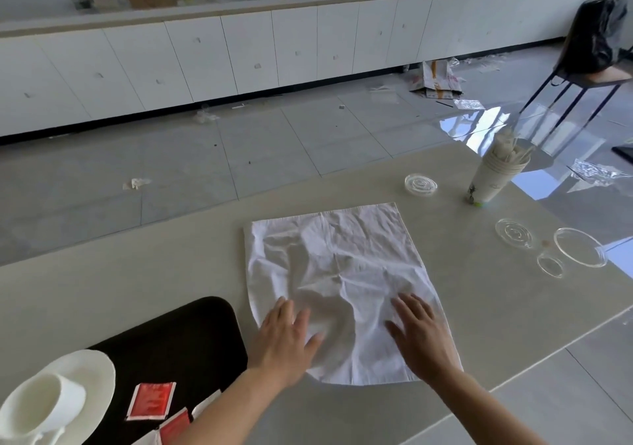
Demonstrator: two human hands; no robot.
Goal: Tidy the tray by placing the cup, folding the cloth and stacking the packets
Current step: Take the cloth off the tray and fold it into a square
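Touching cloth (pixel 337 266): left hand (pixel 284 340), right hand (pixel 423 338); red packet (pixel 151 400) print blurred.

A white, creased cloth (pixel 337 273) lies spread flat on the worktop (pixel 137 290). Beside it, a black tray (pixel 185 338) holds a white cup (pixel 41 407) and red packets (pixel 150 400).

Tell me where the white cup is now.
Head view, bottom left: the cup sits on a white saucer on the black tray, left of the red packets.
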